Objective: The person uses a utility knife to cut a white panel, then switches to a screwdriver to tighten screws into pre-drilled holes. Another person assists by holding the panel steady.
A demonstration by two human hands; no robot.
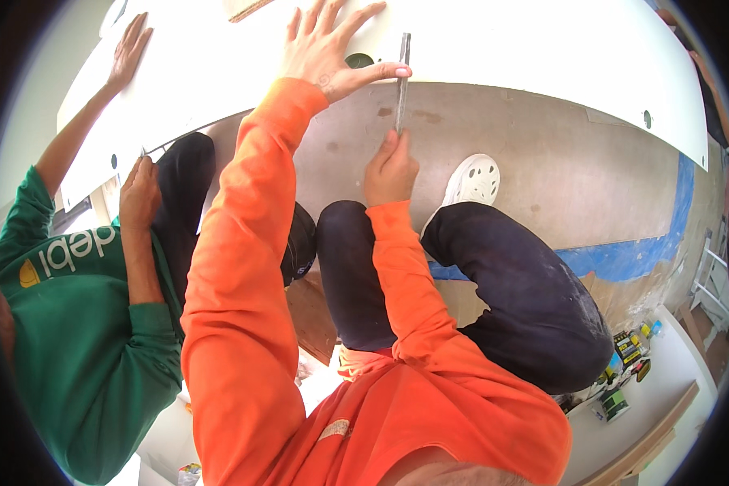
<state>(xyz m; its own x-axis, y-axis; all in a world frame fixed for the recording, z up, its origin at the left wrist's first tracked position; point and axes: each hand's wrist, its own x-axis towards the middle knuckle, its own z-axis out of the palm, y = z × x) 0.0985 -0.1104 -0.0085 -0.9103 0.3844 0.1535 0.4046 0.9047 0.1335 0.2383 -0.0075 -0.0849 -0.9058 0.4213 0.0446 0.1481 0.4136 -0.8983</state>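
Observation:
A long white panel [526, 49] stretches across the far side, with small dark round holes near its close edge. My left hand [324, 49] lies on it with fingers spread, beside a dark hole [359, 61]. Its thumb reaches right and rests on a narrow grey metal bar that looks like a file [402, 97]. My right hand [392, 170] is closed round the near end of this file, just below the panel's edge. The file points away from me and crosses that edge, its far end over the white surface.
A co-worker in a green top [89, 340] kneels at my left, one hand [128, 53] flat on the panel, the other [140, 194] at its edge with something thin. Blue tape [624, 259] borders the floor covering. Boxes and small items [624, 352] stand lower right, near a white ladder-like frame [713, 267].

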